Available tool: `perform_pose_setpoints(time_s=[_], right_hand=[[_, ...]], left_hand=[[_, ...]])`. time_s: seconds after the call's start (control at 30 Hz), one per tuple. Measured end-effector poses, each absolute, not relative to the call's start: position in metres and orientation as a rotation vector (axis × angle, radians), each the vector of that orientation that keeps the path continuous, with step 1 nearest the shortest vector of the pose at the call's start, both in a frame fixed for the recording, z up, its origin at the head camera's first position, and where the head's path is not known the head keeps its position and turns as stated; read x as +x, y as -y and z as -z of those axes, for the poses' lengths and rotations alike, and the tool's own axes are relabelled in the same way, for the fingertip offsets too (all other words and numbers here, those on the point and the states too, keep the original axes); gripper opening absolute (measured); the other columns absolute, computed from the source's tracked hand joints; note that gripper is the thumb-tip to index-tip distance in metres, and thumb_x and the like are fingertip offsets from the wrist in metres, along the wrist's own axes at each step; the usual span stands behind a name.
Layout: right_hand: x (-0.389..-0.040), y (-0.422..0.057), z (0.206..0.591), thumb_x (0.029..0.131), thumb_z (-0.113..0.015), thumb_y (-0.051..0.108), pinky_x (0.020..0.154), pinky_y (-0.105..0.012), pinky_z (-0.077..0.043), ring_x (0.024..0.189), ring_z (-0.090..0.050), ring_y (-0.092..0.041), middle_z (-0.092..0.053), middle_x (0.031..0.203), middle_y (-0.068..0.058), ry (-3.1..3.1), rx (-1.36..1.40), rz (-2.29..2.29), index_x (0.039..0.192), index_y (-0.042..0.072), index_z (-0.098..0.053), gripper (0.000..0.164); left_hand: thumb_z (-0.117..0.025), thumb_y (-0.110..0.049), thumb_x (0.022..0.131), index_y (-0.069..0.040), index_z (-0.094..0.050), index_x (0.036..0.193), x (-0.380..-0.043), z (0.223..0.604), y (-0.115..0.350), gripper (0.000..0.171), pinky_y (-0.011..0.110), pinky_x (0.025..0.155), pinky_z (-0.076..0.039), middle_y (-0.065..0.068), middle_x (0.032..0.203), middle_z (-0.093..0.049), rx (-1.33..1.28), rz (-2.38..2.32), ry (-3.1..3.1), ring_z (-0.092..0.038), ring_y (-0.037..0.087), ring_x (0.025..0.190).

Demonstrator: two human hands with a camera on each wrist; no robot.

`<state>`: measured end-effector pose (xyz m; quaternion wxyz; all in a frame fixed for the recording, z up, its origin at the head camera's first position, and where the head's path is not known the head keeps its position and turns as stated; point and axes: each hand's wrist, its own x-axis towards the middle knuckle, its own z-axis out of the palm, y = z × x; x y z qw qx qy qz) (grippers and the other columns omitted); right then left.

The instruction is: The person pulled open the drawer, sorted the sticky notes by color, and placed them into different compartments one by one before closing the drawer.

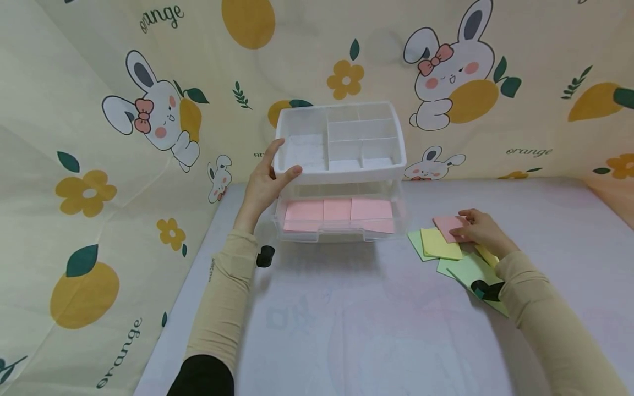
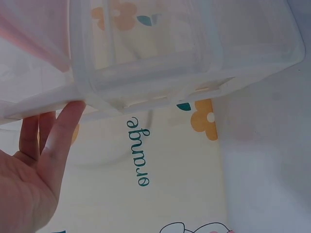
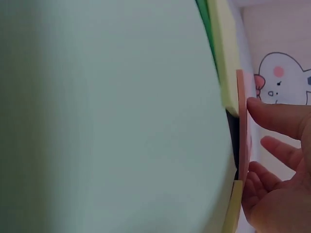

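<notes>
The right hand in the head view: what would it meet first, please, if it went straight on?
The right hand touches the pink pad; beyond that, it would probably meet the right side of the drawer unit, though depth is unclear.

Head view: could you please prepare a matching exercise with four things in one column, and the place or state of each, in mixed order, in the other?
Column one:
1. Left grip
2. Right grip
3. White tray
4. Row of pink notes

Column two:
A. Inside the clear drawer
B. Divided into compartments
C. Touching a pink pad
D. At the tray's front left corner

Right pairs: 1-D, 2-C, 3-B, 4-A.
</notes>
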<state>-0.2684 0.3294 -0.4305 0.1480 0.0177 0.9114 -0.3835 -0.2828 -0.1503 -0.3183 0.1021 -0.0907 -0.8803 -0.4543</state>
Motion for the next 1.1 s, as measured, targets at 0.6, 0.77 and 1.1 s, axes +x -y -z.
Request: perform_pose_setpoints(time_s=[0.6,0.77,1.1], right_hand=[[-0.268,-0.343,0.421,0.085,-0.066,0.035,0.106,-0.063,-0.017,0.127,-0.019,-0.049,-0.006,0.143,-0.041,-2.396,0.042,0.981,0.142,-0.015,0.004,0.103],[-0.267,-0.348,0.424,0.082,-0.068,0.039,0.098,-0.055,-0.032,0.118,-0.027,-0.046,-0.015,0.139,-0.039,-2.445,0.072,0.951,0.142,-0.011,-0.007,0.099],[-0.256,-0.359,0.426,0.093,-0.055,0.034,0.072,-0.026,-0.045,0.106,-0.040,-0.040,-0.025,0.131,-0.036,-2.564,0.050,1.072,0.135,-0.010,-0.017,0.071]], left_hand=[[-0.058,-0.073,0.072,-0.055,-0.023,0.138,-0.282,0.319,0.148,0.077,0.027,0.055,-0.033,0.005,0.073,-0.038,-0.311,1.342,2.571,-0.039,0.019,0.063],[-0.057,-0.073,0.071,-0.054,-0.023,0.138,-0.282,0.319,0.148,0.077,0.026,0.055,-0.034,0.005,0.073,-0.039,-0.312,1.342,2.564,-0.040,0.019,0.064],[-0.056,-0.075,0.070,-0.054,-0.022,0.138,-0.283,0.319,0.150,0.079,0.029,0.059,-0.035,0.007,0.082,-0.042,-0.300,1.334,2.579,-0.043,0.020,0.073]])
